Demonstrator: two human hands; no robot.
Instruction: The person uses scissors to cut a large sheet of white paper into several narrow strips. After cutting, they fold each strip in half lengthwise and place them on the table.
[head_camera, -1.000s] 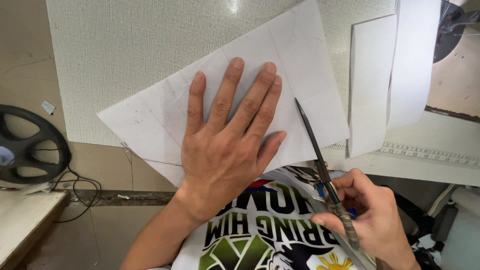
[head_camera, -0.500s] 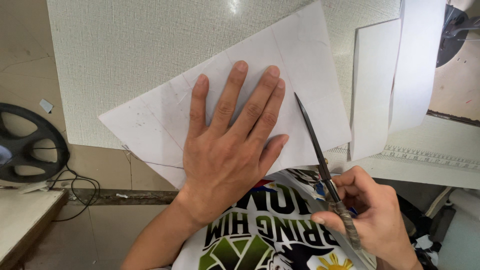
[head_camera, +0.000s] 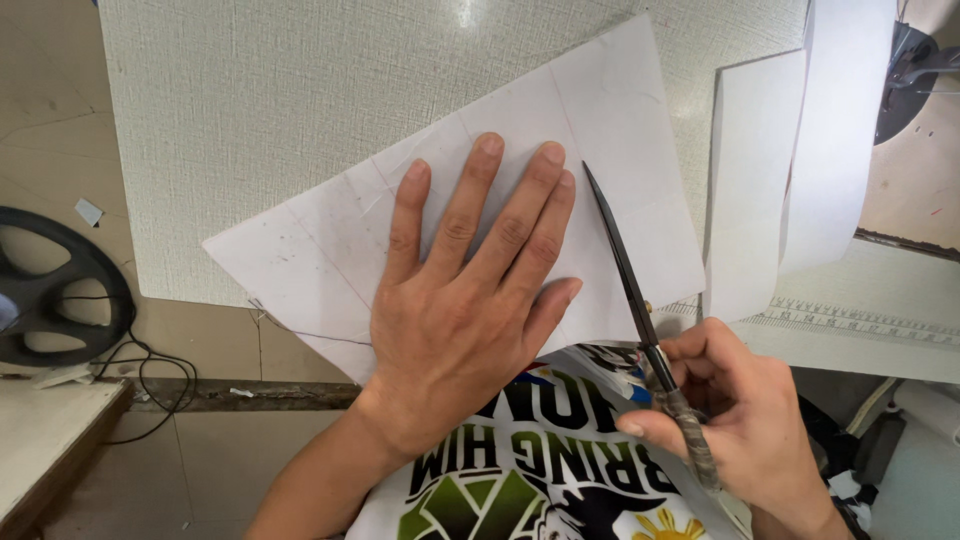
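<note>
Left hand (head_camera: 470, 310): flat, fingers spread, pinning paper sheet (head_camera: 620, 130) to tabletop (head_camera: 250, 90). Right hand (head_camera: 745, 420): gripping scissors (head_camera: 640, 310). Cutting step; next calls for blades aligned on the pencil line.

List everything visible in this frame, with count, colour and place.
Paper sheet: one, white with faint pencil lines, angled on the table under the left hand.
Scissors: one pair, dark blades, by the sheet's right side.
Table: one, textured off-white, upper frame.
Paper strips: two, white, right of the sheet.
Ruler: one, pale, lower right.
Reel: one, black, on the floor at left.
Cable: one, black, beside the reel.
Left hand: flat on the sheet.
Right hand: grips the scissors' handles.
</note>
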